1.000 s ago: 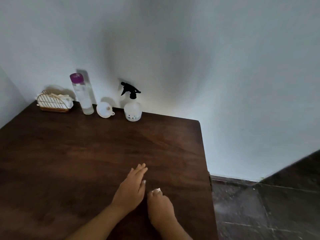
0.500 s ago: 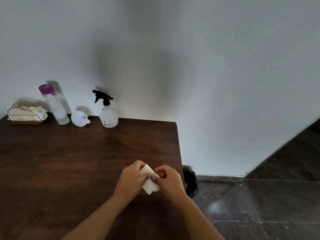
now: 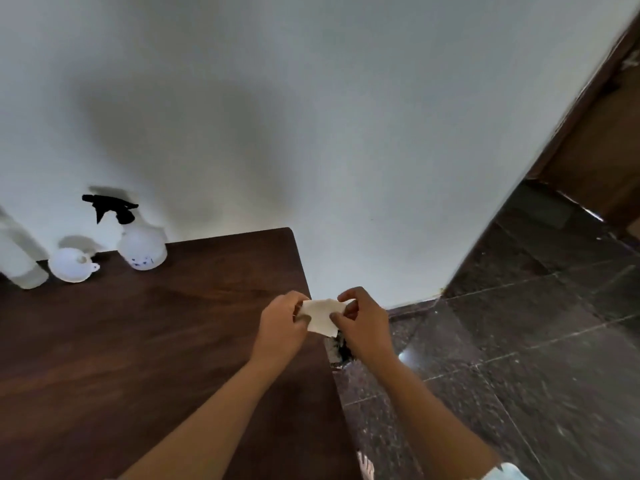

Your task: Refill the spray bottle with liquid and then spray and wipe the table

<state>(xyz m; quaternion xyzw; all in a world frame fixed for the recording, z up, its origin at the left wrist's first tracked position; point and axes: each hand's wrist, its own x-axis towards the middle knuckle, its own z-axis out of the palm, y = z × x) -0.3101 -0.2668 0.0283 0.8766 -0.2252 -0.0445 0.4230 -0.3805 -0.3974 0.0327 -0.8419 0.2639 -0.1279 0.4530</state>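
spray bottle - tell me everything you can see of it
The spray bottle is round-bodied, whitish translucent plastic with dark marks low on its front. A black trigger head sits on top, nozzle pointing left. It stands upright at the back of the dark wooden table, near the wall, right of a white funnel. Nothing holds it.

Left hand [image 3: 282, 327] and right hand [image 3: 365, 327] bare; forearms bare too. Pale blue sleeve [image 3: 507, 474] edge on right arm.

Plain white wall [image 3: 346, 133] with a soft grey shadow, glossy dark speckled floor tiles [image 3: 536, 341] at its foot, pale grout lines, brown wooden door frame [image 3: 595, 133] far right, small dark object [image 3: 343, 349] on floor, unclear.
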